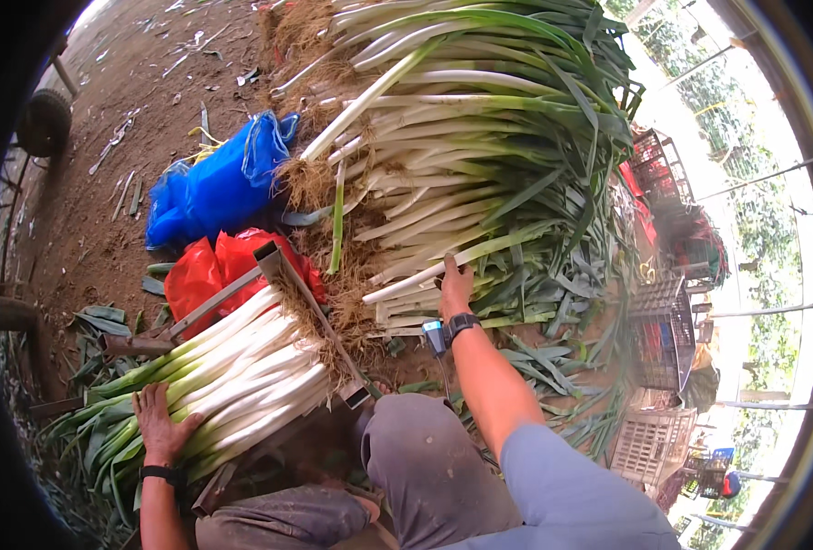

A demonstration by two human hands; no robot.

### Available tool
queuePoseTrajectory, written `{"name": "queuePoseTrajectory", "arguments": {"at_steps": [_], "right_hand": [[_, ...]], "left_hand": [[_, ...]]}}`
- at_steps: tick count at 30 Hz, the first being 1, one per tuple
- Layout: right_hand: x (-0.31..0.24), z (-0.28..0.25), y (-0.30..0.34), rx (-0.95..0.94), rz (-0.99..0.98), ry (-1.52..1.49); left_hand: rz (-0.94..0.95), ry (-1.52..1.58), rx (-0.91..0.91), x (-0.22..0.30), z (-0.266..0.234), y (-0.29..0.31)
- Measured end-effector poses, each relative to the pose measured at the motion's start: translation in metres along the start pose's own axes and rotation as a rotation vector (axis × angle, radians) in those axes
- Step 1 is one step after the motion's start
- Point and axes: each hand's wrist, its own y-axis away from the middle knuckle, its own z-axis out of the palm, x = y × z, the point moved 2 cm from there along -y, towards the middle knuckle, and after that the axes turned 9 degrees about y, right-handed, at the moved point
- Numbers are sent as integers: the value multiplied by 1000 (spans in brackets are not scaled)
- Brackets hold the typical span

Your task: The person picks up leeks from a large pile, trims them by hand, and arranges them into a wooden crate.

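My left hand [161, 423] rests with fingers spread on the green part of a bundle of long white leeks [251, 362]. The bundle lies across a metal frame [319, 316], its roots toward the frame's upright plate. Reaching out to the right, my right hand [456, 286] is closed round the stalk of a single leek [406, 285] at the near edge of a big heap of leeks [452, 156]. That leek's white end points left and its green leaves trail right over the heap. Part of my right fingers is hidden behind the hand.
Left of the heap lie a blue mesh sack [219, 179] and a red plastic bag [209, 275] on brown soil. Plastic crates [659, 335] stand along the right side. Loose green leaves [553, 376] are scattered near my right arm. A wheel [44, 122] shows at far left.
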Motion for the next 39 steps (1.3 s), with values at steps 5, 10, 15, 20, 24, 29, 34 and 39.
{"name": "queuePoseTrajectory", "arguments": {"at_steps": [5,10,15,20,24,29,34,39], "right_hand": [[-2,-23,-55,153,-197,-170],[-20,2,-61,191,-179,-87],[-44,31,-25,40,163,-215],[-29,-55,-10,-180,63,-258],[-41,-115,50,-360,41,-389],[-100,-144,111,-414,-120,-634],[-152,-113,165,-571,-384,-657],[-303,-92,353,239,-1483,527]], "left_hand": [[48,59,0,19,20,-18],[41,54,17,15,17,-14],[29,17,42,-6,5,-2],[47,55,25,8,17,-13],[42,40,47,6,5,-5],[8,104,-24,25,2,-10],[-102,162,-162,-25,3,7],[18,148,-141,14,1,-25]]}}
